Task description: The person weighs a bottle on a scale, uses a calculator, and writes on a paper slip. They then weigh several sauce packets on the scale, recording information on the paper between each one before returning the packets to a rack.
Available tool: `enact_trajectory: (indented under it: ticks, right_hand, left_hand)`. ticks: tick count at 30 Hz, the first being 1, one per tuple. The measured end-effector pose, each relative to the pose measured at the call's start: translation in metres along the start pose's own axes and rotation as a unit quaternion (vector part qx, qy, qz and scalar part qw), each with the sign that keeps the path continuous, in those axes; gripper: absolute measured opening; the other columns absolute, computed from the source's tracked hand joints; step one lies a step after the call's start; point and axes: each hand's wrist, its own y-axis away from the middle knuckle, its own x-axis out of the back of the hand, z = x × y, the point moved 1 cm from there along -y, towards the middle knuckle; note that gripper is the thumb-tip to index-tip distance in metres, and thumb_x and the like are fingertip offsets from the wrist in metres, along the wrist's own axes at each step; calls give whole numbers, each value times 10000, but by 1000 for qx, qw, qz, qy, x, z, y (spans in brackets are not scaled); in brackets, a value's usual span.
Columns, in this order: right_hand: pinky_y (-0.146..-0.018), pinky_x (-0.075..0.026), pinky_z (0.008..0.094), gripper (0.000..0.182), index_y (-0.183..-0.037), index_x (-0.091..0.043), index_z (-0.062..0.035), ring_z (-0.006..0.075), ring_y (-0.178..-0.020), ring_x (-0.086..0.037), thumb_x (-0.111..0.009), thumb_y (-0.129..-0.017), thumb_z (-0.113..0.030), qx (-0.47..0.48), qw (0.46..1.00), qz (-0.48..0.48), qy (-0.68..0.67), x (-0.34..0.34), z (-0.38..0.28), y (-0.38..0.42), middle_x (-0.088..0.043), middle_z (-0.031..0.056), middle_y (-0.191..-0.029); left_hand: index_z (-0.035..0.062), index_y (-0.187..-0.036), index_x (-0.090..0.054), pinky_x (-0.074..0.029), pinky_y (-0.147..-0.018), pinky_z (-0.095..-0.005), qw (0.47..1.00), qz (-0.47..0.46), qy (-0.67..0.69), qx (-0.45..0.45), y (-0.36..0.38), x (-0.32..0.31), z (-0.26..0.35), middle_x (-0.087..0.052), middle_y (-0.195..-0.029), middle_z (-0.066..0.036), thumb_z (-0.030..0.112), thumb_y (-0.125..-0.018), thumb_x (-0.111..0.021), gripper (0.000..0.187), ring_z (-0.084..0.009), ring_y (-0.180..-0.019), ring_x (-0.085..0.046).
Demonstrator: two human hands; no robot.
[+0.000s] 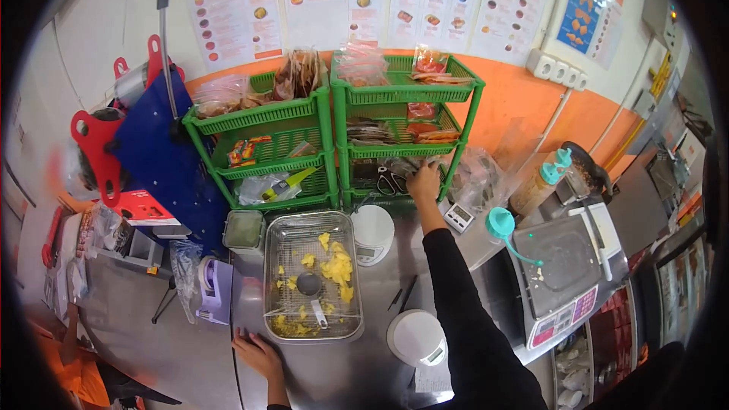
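My right hand (424, 182) reaches to the lower tiers of the right green rack (400, 149), beside black-handled scissors (390, 181) and dark packets; its fingers are partly hidden, and what they hold, if anything, cannot be made out. On the steel table lies my left hand (257, 353), fingers apart and holding nothing, near the lower left corner of a metal tray (271, 279). Yellow food pieces (336, 267), a round grey cup (309, 284) and a white-handled tool (319, 314) are in that tray.
White scales (417, 338) stand below right of the tray. A larger scale (558, 266), teal-capped bottles (534, 188) and a timer (459, 217) are at right. A purple tape dispenser (216, 291) stands left. At lower left is another person in orange (80, 376).
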Motion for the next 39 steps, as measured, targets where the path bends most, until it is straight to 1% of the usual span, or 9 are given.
enact_trajectory:
  ticks: [2,5,9,12,15,21,28,32,39]
  right_hand:
    - [-945,-446,445,747,-1281,-493,-13,423,-1144,-506,-742,-717,-434,32,999,-10,32,-6,6,-13,-468,277,-1284]
    - [-1010,-409,431,1105,-1405,-390,-41,424,-1246,-446,-689,-601,-737,-28,984,-174,6,-7,0,-26,-368,289,-1412]
    - [-966,-447,401,1228,-1380,-384,43,387,-1211,-506,-642,-549,-823,56,955,-281,82,-37,5,-37,-484,296,-1310]
    - [-883,-493,373,1092,-1120,-599,132,339,-1047,-628,-725,-492,-752,72,917,-390,40,-18,-7,-38,-642,259,-1092]
    - [-859,-502,374,902,-987,-666,107,328,-986,-648,-768,-505,-649,76,922,-380,17,-20,-5,-40,-665,245,-1026]
    - [-819,-537,369,636,-920,-699,18,313,-938,-670,-766,-545,-492,58,967,-248,17,58,-40,0,-696,181,-973]
    - [-768,-531,383,607,-895,-678,35,350,-846,-662,-729,-583,-483,132,898,-418,-34,176,-101,73,-678,227,-897]
    - [-777,-525,407,608,-880,-646,38,334,-857,-659,-739,-597,-493,235,881,-394,-119,135,-158,109,-670,212,-869]
    - [-819,-507,371,617,-1022,-564,48,322,-989,-579,-787,-629,-372,228,959,-166,-39,-14,-237,126,-596,195,-1025]
  left_hand:
    - [-20,-1226,-477,-387,-871,-450,998,8,-58,-18,1,-4,-1,-512,-1095,-204,245,-975,-424,369,-368,-1014,-518]
    - [-13,-1230,-478,-388,-870,-453,995,-2,-99,-11,-1,-5,4,-514,-1112,-209,293,-990,-404,396,-379,-1021,-515]
    - [-16,-1231,-476,-393,-864,-455,994,-2,-106,-6,0,-7,-2,-511,-1108,-209,302,-984,-417,407,-373,-1011,-522]
    - [-20,-1228,-477,-396,-864,-454,996,-1,-90,1,-1,-9,2,-511,-1108,-208,301,-981,-423,408,-369,-1007,-526]
    - [-22,-1224,-479,-400,-869,-448,995,-15,-96,11,-2,-7,6,-512,-1112,-208,298,-980,-426,406,-368,-1010,-527]
    - [-21,-1213,-484,-401,-873,-443,995,6,-103,-14,-1,-9,-1,-513,-1117,-211,292,-975,-432,398,-377,-1019,-523]
    - [-12,-1207,-491,-397,-874,-446,994,9,-110,-10,-1,-9,2,-518,-1110,-208,326,-970,-431,417,-379,-1023,-519]
    - [-11,-1202,-494,-398,-872,-443,993,14,-115,-21,-1,-8,2,-523,-1104,-201,344,-968,-439,430,-373,-1020,-525]
    - [-7,-1192,-503,-402,-865,-442,994,-3,-112,-2,-2,-7,3,-522,-1080,-189,370,-963,-455,444,-346,-983,-535]
